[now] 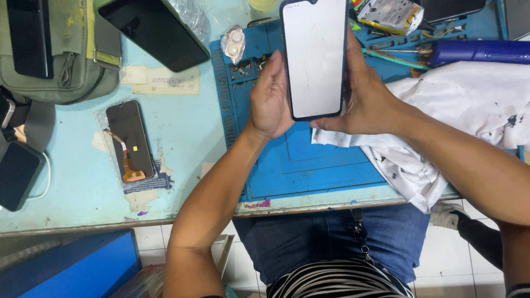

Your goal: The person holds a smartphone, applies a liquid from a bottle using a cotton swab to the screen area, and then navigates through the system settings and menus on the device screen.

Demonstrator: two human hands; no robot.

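A smartphone (313, 55) with a lit white screen showing fine cracks is held upright above the blue work mat (309, 165). My left hand (269, 99) grips its left edge, and my right hand (367, 94) grips its right edge and lower corner. Both hands hold the phone a little above the mat. A stained white cloth (464, 105) lies under my right forearm.
A loose phone display with an orange flex cable (130, 140) lies on the light blue table. A dark tablet (154, 30), a green bag (61, 55), a dark phone (16, 171), screwdrivers (395, 58) and a blue cylinder (480, 51) sit around the mat.
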